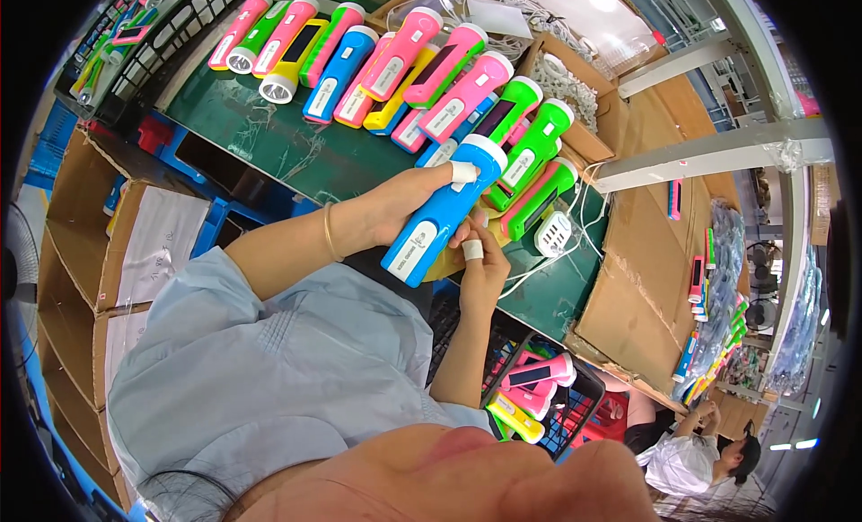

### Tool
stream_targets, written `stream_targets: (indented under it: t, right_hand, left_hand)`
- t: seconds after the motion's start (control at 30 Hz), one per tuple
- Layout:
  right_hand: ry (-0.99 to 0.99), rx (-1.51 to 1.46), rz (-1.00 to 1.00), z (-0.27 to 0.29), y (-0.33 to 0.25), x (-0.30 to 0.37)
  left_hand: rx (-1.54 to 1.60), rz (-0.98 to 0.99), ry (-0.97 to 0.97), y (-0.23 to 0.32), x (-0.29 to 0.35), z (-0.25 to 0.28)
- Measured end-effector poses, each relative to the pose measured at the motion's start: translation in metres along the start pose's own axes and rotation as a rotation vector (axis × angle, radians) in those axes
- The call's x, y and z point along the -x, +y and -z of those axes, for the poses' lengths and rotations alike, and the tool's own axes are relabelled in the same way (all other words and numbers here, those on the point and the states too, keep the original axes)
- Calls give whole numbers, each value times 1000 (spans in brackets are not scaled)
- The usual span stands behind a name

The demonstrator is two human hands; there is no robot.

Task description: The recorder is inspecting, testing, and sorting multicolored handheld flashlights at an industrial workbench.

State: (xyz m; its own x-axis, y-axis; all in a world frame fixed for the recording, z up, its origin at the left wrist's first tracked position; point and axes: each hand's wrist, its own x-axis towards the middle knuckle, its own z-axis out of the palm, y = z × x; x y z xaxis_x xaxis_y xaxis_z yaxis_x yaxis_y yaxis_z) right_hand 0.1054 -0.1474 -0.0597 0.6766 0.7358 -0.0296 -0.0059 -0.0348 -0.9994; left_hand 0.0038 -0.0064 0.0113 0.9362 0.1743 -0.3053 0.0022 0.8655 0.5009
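A blue flashlight (442,219) with a white head rim and a white label lies slanted across my left hand (400,206). The left fingers wrap round its body, and the thumb, with white tape on it, presses near the head. Close against the flashlight's right side is my right hand (485,263), its fingers curled and pinched, one bound in white tape. Whatever sits between those fingertips is hidden. A yellowish piece (442,269) shows beneath the flashlight; its kind is unclear.
Rows of pink, green, blue and yellow flashlights (393,64) stand along the green table (260,131). A white power strip (552,234) with cables lies to the right, by a cardboard sheet (633,293). A black crate (579,401) holds more flashlights. Cardboard shelves (76,280) stand left; another person (687,459) sits lower right.
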Motion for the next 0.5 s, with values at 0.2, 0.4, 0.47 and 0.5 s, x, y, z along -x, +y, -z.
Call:
stream_targets:
  t: [0.2,0.4,0.47,0.5]
  right_hand:
    - [28,-151,2,11,-35,-14]
    - [-171,253,61,1,-76,-41]
    - [-220,396,127,-5,-78,-47]
    - [-235,486,144,-7,-79,-53]
  left_hand:
    - [-180,-44,50,-14,8,7]
    - [-719,-236,154,-31,10,17]
    - [-1168,-492,193,-33,13,12]
    - [-1164,-489,192,-30,16,7]
